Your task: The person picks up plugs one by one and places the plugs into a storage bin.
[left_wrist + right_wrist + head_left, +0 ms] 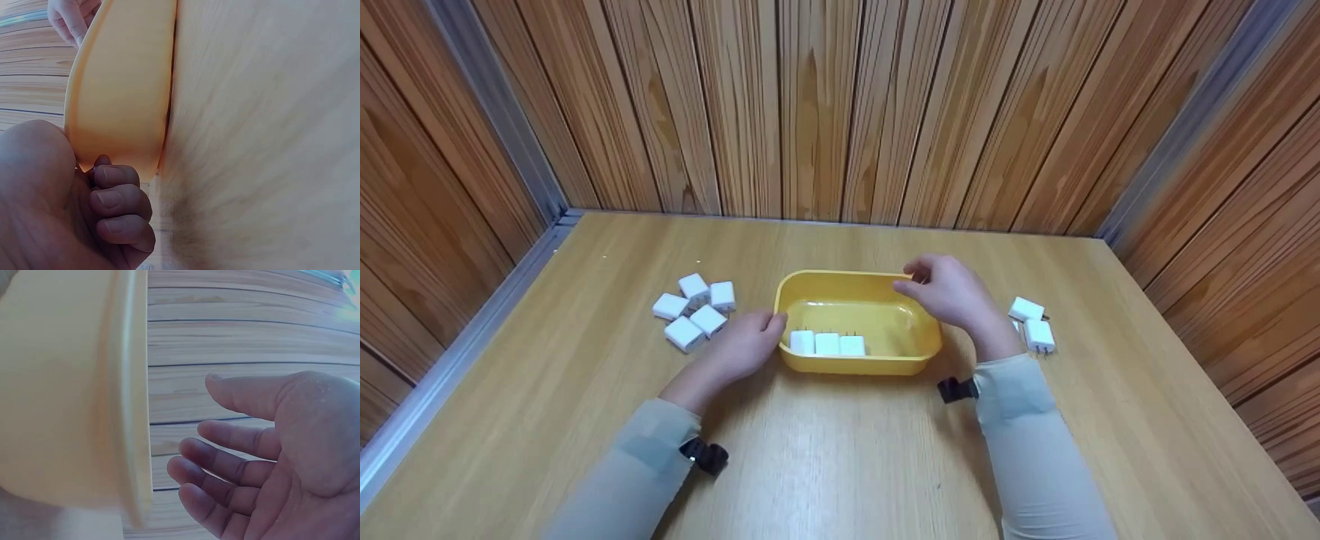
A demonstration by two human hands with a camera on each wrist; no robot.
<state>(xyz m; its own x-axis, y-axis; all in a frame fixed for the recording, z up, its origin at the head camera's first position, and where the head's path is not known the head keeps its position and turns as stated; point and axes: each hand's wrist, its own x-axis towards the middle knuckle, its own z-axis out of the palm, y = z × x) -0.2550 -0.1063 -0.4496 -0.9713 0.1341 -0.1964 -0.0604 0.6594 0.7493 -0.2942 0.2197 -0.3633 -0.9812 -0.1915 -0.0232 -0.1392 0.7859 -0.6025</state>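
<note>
A yellow plastic basket-like tray [855, 365] stands on the table, with three white plug adapters [826, 344] in a row along its near wall, prongs toward the back. At its left end my left hand [746, 345] grips the rim, thumb over the edge; the left wrist view shows curled fingers [121, 199] against the outer wall. My right hand [952, 292] hovers by the far right corner. Its fingers [216, 461] are relaxed and spread in the right wrist view, apart from the rim and holding nothing.
Left of the tray lies a loose group of several white adapters [685, 334]. A smaller pile of white adapters [1039, 335] sits to the right, beyond my right wrist. Wood-panelled walls [825, 112] enclose the table [840, 465] at the back and both sides.
</note>
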